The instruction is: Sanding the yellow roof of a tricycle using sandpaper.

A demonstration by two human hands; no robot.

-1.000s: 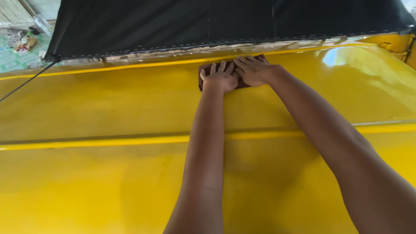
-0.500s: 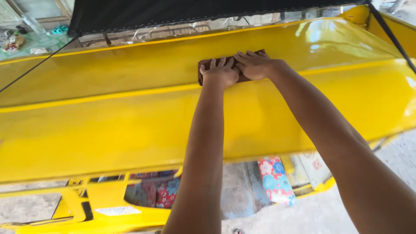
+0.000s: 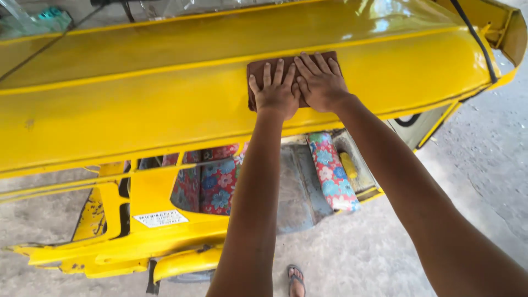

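A dark brown cloth (image 3: 258,69) lies flat on the glossy yellow roof panel (image 3: 137,104) of a small vehicle. My left hand (image 3: 275,91) presses on the cloth with fingers spread. Beside it, touching, my right hand (image 3: 320,82) also presses flat on the cloth. Both arms reach forward from the lower right. Most of the cloth is hidden under the two hands.
Under the roof edge I see floral-patterned seat cushions (image 3: 330,173), a grey metal floor (image 3: 297,187) and the yellow body frame (image 3: 143,231). A black strap (image 3: 473,38) runs over the roof's right end. A sandalled foot (image 3: 295,279) stands on the concrete ground.
The hands and cloth have slid down the roof toward its near edge. The view has tilted down, so the black canopy has left the frame and the vehicle's interior and ground show.
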